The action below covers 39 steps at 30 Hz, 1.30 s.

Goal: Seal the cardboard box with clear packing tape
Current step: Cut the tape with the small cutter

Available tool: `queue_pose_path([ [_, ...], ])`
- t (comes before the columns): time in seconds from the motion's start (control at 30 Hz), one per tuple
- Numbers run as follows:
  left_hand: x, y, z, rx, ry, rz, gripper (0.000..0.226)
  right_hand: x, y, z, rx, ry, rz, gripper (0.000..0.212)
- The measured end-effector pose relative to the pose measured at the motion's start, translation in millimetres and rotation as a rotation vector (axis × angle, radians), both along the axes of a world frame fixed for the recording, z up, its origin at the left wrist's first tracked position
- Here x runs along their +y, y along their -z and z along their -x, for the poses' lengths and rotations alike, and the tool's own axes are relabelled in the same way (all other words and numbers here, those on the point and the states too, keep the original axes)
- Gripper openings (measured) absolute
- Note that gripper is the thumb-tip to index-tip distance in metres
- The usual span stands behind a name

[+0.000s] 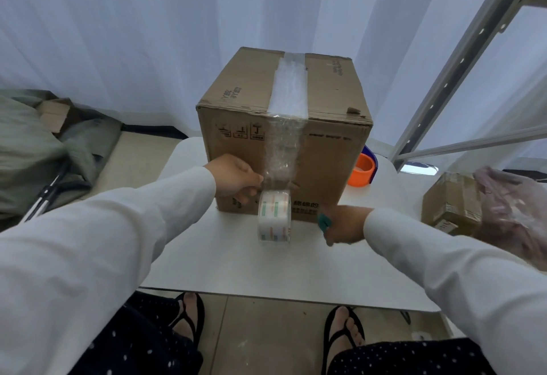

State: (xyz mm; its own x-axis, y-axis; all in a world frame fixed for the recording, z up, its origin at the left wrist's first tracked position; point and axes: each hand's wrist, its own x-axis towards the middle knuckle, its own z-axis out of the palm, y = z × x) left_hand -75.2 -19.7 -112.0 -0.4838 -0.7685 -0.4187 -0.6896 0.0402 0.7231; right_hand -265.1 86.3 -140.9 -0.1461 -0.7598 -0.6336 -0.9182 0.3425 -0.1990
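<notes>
A brown cardboard box [328, 164] stands on a white table [236, 262]. A strip of clear tape [288, 90] runs along its top seam and down the near face. The roll of clear packing tape [273, 216] hangs at the end of that strip, low against the near face. My left hand [235, 177] pinches the tape against the box just above the roll. My right hand [344, 223], by the box's lower right corner, grips a small teal tool [324, 222]; what kind of tool it is I cannot tell.
An orange tape roll [361, 171] lies behind the box on the right. A small taped carton [453, 200] and a crumpled plastic bag [515, 211] sit at the right. A metal rack frame [461, 60] rises there. Grey-green cloth [32, 149] lies at the left.
</notes>
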Motion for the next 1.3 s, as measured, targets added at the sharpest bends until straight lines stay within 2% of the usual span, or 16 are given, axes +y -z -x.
queue_pose_path([
  [0.1, 3.9, 1.1, 1.6, -0.108, 0.057, -0.085, 0.035, -5.4, -36.6, -14.5, -0.182, 0.034, 0.165, 0.027],
  [0.23, 9.0, 2.6, 8.4, -0.102, 0.03, -0.167, 0.046, -0.7, -69.1, -27.2, -0.165, -0.099, 0.363, 0.022],
  [0.4, 11.0, 2.9, 12.7, -0.001, -0.093, -0.355, 0.035, -6.6, -72.0, -35.7, -0.11, -0.196, 0.45, 0.03],
  [0.5, 11.2, 4.4, 14.1, 0.001, -0.109, -0.427, 0.022, -13.5, -67.0, -36.2, -0.079, -0.201, 0.477, 0.032],
  [1.03, 14.4, -2.8, 13.5, -0.052, -0.119, -0.395, 0.025, -22.7, -57.4, -51.9, 0.272, -0.29, 0.631, 0.027],
  [1.23, 14.8, 0.0, 12.4, -0.01, -0.188, -0.32, 0.014, -26.0, -52.0, -56.6, 0.338, -0.319, 0.669, 0.026],
  [1.3, 16.6, 3.3, 13.0, 0.037, -0.223, -0.312, 0.018, -26.1, -50.6, -57.6, 0.341, -0.316, 0.672, 0.027],
])
